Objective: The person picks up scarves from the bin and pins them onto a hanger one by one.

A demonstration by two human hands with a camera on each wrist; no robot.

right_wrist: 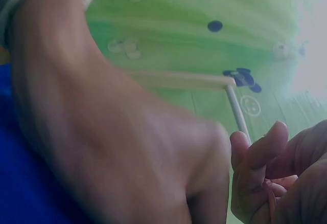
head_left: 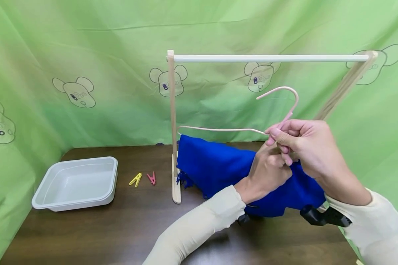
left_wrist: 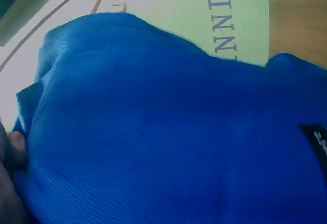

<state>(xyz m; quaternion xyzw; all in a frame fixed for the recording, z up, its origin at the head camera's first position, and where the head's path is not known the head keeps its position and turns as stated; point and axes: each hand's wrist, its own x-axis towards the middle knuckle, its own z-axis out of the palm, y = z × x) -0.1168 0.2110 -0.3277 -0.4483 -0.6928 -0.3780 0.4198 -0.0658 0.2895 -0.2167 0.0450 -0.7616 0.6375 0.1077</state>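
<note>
My right hand (head_left: 313, 151) pinches a pink clothes hanger (head_left: 296, 97) just below its hook, between thumb and fingers. One arm of the hanger reaches left, above a deep blue scarf (head_left: 215, 158) with a fringed end. Close under the right hand, my left hand (head_left: 268, 171) has its fingers curled and grips the scarf's upper edge. In the left wrist view the scarf (left_wrist: 153, 121) fills most of the picture, with a black label (left_wrist: 316, 144) at the right. The right wrist view shows the back of the left hand (right_wrist: 127, 142) beside the right fingers (right_wrist: 255, 168).
A wooden rack with a white rail (head_left: 268, 58) stands behind the hands. Its left foot (head_left: 176, 187) rests on the brown table (head_left: 126, 228). Left of it lie a yellow clothespin (head_left: 136, 180), a red clothespin (head_left: 152, 178) and a white basin (head_left: 79, 184). Green curtains surround the table.
</note>
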